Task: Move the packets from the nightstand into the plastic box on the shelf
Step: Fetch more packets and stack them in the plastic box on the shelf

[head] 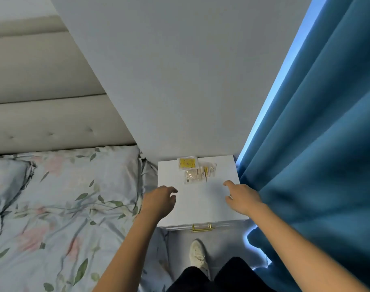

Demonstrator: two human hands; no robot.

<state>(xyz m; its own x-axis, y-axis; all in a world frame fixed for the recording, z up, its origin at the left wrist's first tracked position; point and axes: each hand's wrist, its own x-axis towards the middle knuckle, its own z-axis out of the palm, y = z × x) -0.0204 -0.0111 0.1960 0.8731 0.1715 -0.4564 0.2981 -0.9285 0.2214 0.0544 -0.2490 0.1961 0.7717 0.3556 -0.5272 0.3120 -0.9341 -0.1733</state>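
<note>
A white nightstand [201, 205] stands against the wall between a bed and a curtain. Three small clear packets lie near its back edge: a yellow packet [187, 162], a pale packet [193, 175] in front of it, and a third packet [210, 170] to the right, overlapping. My left hand [159, 200] hovers over the nightstand's left edge, fingers apart and curled, holding nothing. Over the right side, my right hand [242, 198] is spread and empty too. Both hands are short of the packets. No shelf or plastic box is in view.
A bed with a floral cover [59, 205] and a padded headboard [38, 98] fills the left. A blue curtain [323, 154] hangs close on the right. The nightstand drawer has a gold handle [202, 228]. My white shoe [197, 257] is on the floor below.
</note>
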